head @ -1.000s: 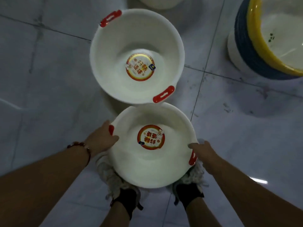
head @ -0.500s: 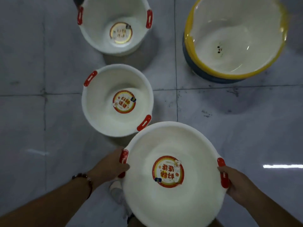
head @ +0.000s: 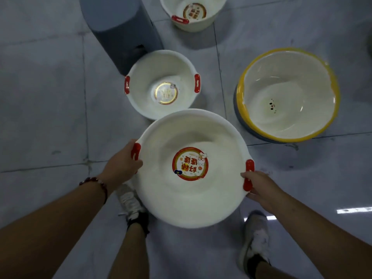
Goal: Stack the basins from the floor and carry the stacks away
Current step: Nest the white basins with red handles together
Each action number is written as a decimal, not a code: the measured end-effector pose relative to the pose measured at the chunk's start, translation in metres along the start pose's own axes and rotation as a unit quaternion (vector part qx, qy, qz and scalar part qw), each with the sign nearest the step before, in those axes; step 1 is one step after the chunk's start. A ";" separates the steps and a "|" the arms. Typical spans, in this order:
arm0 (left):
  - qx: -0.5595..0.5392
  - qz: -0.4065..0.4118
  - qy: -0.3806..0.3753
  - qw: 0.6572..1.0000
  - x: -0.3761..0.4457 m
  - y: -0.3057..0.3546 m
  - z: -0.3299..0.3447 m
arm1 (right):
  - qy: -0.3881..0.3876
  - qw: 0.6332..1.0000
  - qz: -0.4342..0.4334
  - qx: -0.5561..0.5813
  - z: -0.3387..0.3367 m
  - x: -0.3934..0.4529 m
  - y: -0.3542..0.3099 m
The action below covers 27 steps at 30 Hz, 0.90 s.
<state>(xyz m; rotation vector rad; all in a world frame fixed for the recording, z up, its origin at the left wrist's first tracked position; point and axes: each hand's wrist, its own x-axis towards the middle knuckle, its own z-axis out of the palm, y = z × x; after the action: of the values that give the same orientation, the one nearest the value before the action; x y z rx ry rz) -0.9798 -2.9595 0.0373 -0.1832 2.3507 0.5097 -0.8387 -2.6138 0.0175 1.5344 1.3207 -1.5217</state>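
While bending over a grey tiled floor (head: 50, 117), a person is carrying a white basin (head: 193, 174) at about knee height, seen from the head camera. The left hand (head: 122, 164) is curling round the basin's red handle (head: 136, 151) on its side, and the right hand (head: 261, 185) is gripping the opposite red handle (head: 248, 175), so both grips are closed on the basin. It is riding mouth-up and roughly level above the feet, its round label (head: 190, 163) reading upside down to the wearer; being round, it has no true long axis, and the line through its handles is running left to right, dipping slightly to the right. Just ahead, a smaller white basin (head: 163, 85) is sitting mouth-up on the floor, its handles also set left and right. By the look of it, the stacking step is in hand: the next move is calling for a short carry forward and a centred, level lowering. A yellow-rimmed basin (head: 287, 93), a further white basin (head: 193, 13) and a grey stool (head: 118, 31) are standing nearby.
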 end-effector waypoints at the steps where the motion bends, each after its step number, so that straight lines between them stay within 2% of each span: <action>1: 0.001 0.000 -0.005 1.000 0.014 -0.016 -0.006 | -0.002 1.000 0.005 -0.019 0.018 0.005 -0.004; 8: 0.001 0.029 -0.081 0.996 0.092 -0.106 -0.025 | 0.094 0.988 0.022 -0.117 0.126 0.055 0.007; 17: 0.053 0.065 -0.118 0.990 0.151 -0.133 -0.002 | 0.177 0.980 0.049 -0.079 0.174 0.087 0.056; 22: 0.080 0.069 -0.129 0.986 0.161 -0.135 0.026 | 0.174 0.978 0.055 -0.096 0.171 0.107 0.083; 27: 0.117 0.056 -0.132 0.983 0.166 -0.141 0.048 | 0.131 0.986 0.062 -0.088 0.167 0.124 0.099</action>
<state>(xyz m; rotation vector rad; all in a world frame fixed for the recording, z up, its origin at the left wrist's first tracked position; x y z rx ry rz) -1.0341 -3.0663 -0.1513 0.1211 2.1454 0.2877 -0.8270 -2.7706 -0.1511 1.7093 1.4312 -1.1238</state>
